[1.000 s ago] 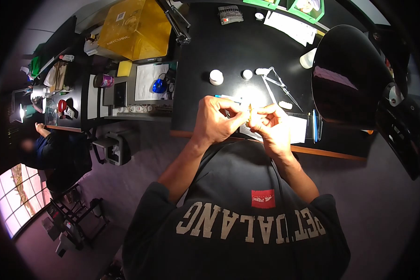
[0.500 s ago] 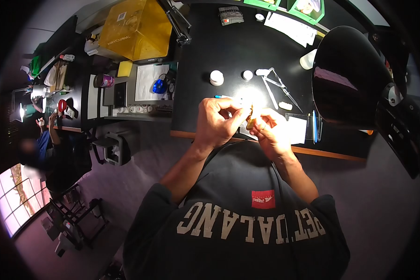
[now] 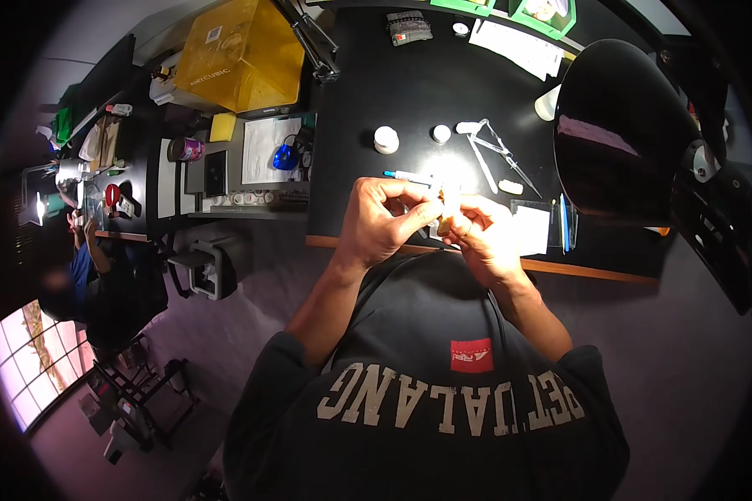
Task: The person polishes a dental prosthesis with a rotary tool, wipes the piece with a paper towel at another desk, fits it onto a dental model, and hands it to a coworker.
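Observation:
Under the bright light, my right hand (image 3: 490, 240) pinches a small yellowish piece (image 3: 444, 224) between thumb and fingertips. Glare and fingers hide most of it, so its kind is unclear. My left hand (image 3: 382, 221) is closed in a pinch right beside that piece; whatever its fingertips hold is too small to make out. Just beyond my left fingers lies a slim blue-capped tube or pen (image 3: 405, 176). A metal divider-like tool (image 3: 500, 150) lies past my right hand. Two small white containers, a larger one (image 3: 385, 140) and a smaller one (image 3: 441, 134), stand farther back.
A large black lamp shade (image 3: 627, 142) hangs at the right, near a white cup (image 3: 549, 103). White paper (image 3: 530, 232) and blue pens (image 3: 565, 224) lie by the desk's front edge. A yellow printer cover (image 3: 251, 63) stands left; another person (image 3: 92, 267) sits farther left.
My left hand has tilted slightly, and its fingertips now close over the top of the yellowish piece. Less of that piece shows. The right hand stays nearly still.

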Motion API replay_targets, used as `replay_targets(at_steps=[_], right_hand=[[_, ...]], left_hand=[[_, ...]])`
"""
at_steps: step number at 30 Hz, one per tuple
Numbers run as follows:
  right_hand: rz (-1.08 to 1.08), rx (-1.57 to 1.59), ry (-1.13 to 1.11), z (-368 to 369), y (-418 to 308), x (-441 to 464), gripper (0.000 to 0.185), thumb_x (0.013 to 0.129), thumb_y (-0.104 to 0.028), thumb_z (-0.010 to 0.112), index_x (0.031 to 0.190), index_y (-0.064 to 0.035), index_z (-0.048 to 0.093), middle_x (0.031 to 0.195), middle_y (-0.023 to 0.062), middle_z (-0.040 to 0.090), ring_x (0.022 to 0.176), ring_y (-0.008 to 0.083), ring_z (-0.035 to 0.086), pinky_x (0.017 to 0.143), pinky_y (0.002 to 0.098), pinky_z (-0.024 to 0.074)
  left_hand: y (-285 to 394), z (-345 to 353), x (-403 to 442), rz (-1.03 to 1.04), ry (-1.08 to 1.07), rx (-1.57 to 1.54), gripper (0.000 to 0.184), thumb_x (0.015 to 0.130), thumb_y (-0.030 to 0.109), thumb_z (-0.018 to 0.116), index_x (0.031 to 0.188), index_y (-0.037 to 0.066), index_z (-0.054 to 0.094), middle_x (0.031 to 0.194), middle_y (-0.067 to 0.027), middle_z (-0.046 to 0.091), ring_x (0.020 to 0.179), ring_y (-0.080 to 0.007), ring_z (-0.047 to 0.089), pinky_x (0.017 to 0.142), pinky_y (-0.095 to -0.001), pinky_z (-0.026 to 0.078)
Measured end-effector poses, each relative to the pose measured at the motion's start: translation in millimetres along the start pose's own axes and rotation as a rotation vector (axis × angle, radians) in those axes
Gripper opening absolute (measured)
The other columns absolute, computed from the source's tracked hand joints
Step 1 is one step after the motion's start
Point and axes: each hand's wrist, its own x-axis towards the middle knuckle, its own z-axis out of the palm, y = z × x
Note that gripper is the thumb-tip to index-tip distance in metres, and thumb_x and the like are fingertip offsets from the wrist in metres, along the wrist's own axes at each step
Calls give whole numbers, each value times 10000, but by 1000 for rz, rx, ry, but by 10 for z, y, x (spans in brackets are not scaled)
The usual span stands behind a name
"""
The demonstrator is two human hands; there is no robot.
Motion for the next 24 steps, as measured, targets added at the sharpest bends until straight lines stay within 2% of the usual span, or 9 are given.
replay_targets(at_steps=[9,12,15,18,19,21,24], right_hand=[[-3,-56,-48,-51,30,16,389,932,-179,770,1237,35,660,1026,106,712,872,162,671,780,311,565],[29,-3,-60,-55,17,27,394,936,-173,761,1243,50,652,1034,117,709,871,170,672,769,299,559],[88,176,-114,-40,-33,50,414,951,-165,737,1285,51,622,1055,132,703,875,171,668,765,275,555],[223,364,-205,-97,-50,45,448,976,-166,703,1351,38,569,1093,149,692,900,160,665,776,256,564],[272,450,-243,-140,-32,59,458,978,-169,698,1358,41,554,1099,161,691,895,161,666,772,250,565],[349,589,-317,-144,-38,81,469,990,-187,677,1361,58,525,1124,196,683,875,160,666,749,247,570],[399,594,-337,-144,-59,87,463,1002,-197,658,1350,75,520,1074,177,668,831,148,644,718,231,559]], left_hand=[[-99,6,41,-62,-96,-362,53,877,15,765,872,-32,740,810,-93,745,741,-120,687,736,-258,536],[-136,-5,42,-61,-88,-313,62,890,17,752,919,-25,716,816,-90,743,731,-135,694,740,-275,545],[-211,-108,37,-3,-104,-222,164,891,-12,720,1053,-31,701,996,-125,740,864,-148,692,806,-282,541],[-82,-43,56,226,50,-183,290,860,77,775,1131,-1,710,1114,-82,701,1000,-127,639,862,-291,489],[-34,-55,59,239,-23,-211,380,854,88,768,1211,-11,683,1227,-82,654,1104,-145,594,931,-323,459],[-91,-98,91,242,-144,-206,365,854,80,763,1197,-19,688,1174,-82,670,1062,-145,608,918,-316,466],[-68,-187,137,262,-284,-162,303,847,63,755,1130,-34,711,1073,-86,689,976,-138,632,884,-293,482]])
